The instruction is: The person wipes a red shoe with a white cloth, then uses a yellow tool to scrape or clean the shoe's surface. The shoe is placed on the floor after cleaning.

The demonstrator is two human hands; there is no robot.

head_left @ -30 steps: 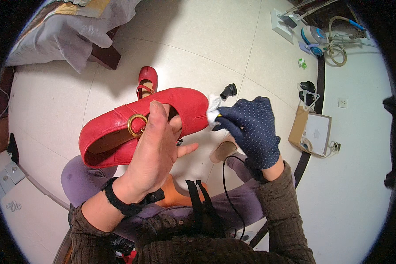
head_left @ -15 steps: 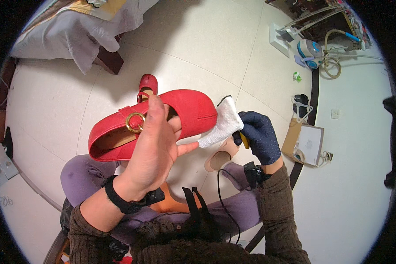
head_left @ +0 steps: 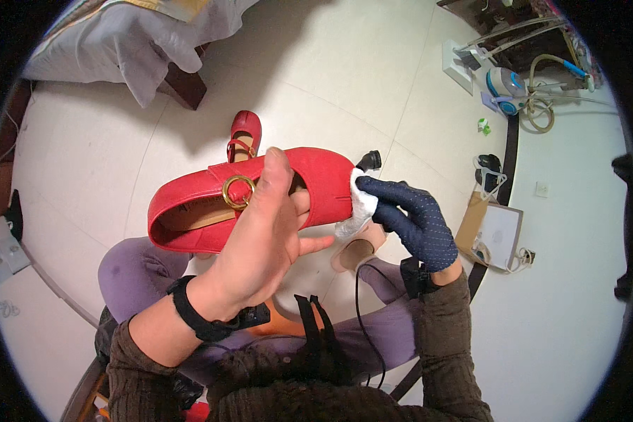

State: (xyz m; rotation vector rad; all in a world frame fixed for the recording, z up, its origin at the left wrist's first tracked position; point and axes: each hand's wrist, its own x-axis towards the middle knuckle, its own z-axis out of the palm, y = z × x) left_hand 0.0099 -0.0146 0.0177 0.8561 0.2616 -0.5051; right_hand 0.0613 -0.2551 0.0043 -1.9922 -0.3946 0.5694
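Since the earlier frame, the white cloth [head_left: 354, 208] has dropped from above the toe of the red shoe [head_left: 260, 200] to its front edge, and the gloved right hand [head_left: 409, 221] has shifted with it; the shoe has stayed level in front of the chest.

The left hand [head_left: 260, 243] holds the red shoe from below and behind: its thumb lies across the strap beside the round gold buckle [head_left: 238, 192], and its fingers [head_left: 308, 245] spread under the sole, closed on the shoe. The left forearm rises from the lower edge, a black wrist strap [head_left: 197, 320] around it.

The right hand, in a dark blue dotted glove, has its fingers [head_left: 376, 188] curled around the wad of white cloth and pressed against the shoe's toe. The right forearm comes up from the lower right.

The shoe lies on its side, toe to the right, heel opening to the left, held over the purple-clad lap [head_left: 130, 271] and clear of the floor [head_left: 330, 77].

A second red shoe [head_left: 244, 133] stands on the tiled floor just beyond the held one. Open floor lies to the left and ahead; a bed [head_left: 133, 35] with a grey cover bounds the upper left, and a cardboard box [head_left: 496, 232] lies to the right of the gloved hand.
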